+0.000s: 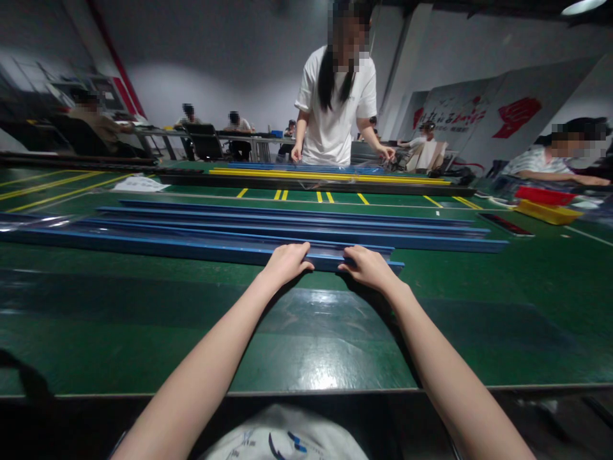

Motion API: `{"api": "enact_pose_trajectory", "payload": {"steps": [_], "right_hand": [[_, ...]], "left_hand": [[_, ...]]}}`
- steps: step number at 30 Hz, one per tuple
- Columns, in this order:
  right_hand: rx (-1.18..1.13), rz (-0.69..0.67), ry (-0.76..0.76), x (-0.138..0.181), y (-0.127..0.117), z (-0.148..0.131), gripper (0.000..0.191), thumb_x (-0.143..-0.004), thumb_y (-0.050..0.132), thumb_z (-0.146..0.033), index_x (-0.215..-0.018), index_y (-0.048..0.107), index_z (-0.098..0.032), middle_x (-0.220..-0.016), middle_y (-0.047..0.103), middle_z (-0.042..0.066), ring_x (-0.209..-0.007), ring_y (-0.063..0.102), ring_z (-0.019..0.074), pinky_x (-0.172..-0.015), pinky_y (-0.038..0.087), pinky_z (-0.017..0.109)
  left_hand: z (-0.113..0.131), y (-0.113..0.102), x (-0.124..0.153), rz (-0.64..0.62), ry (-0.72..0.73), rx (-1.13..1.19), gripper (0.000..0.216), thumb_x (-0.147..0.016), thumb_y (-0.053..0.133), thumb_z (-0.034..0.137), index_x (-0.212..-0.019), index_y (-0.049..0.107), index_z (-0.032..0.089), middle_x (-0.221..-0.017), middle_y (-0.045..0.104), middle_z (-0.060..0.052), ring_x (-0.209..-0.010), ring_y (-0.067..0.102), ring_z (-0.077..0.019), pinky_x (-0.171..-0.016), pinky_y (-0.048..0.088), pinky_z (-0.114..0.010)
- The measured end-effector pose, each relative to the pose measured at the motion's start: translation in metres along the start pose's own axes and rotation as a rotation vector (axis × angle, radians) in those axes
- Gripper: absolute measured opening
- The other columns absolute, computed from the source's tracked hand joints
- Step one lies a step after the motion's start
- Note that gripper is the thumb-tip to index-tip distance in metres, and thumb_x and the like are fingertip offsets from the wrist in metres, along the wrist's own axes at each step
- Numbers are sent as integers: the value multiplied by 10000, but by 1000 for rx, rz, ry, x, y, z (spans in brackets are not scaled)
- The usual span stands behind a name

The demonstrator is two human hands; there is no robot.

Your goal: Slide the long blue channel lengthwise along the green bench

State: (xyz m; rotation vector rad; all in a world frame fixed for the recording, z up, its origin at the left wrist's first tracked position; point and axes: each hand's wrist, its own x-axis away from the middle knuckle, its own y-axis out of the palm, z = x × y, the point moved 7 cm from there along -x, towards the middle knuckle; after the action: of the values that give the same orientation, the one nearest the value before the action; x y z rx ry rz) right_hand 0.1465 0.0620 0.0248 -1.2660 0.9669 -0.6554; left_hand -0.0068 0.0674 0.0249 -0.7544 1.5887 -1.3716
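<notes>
Both of my hands grip the nearest long blue channel strip [201, 250], close to its right end. My left hand [290, 260] has its fingers over the top and its thumb on the near side. A short way to the right, my right hand [366, 263] is closed on the same strip in a like grip. Just behind lie more long blue strips [306, 223], side by side. Between me and the held strip, a long clear plastic sheet [158, 300] lies flat on the green table [306, 370].
Across the table stands a co-worker [335, 108] in a white shirt, behind yellow strips [330, 176] and a black strip [316, 185]. To the right are a phone [506, 224], a red tray [546, 195] and a yellow tray [548, 211]. White paper [140, 184] lies back left.
</notes>
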Motion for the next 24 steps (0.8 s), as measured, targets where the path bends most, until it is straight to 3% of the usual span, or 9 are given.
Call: {"api": "enact_pose_trajectory", "payload": {"steps": [10,24], "right_hand": [[31,-23,3,1,-1,-2,236,-834,457,-379,-908,555,-178,-954,614,94,-874,561,202,-659,362,253],[35,-21,-3,0,1,-4,264,-863,415,-394,-919,552,-175,-956,613,99,-886,557,195,-664,363,254]], "left_hand": [[0,-5,-1,78,2,52,268,-719,648,392,-834,522,185,-934,592,-42,-933,542,-203,-725,434,-264],[-3,-4,-2,65,-35,107,248,-707,660,375,-819,538,189,-911,566,-39,-920,529,-204,-700,434,-267]]}}
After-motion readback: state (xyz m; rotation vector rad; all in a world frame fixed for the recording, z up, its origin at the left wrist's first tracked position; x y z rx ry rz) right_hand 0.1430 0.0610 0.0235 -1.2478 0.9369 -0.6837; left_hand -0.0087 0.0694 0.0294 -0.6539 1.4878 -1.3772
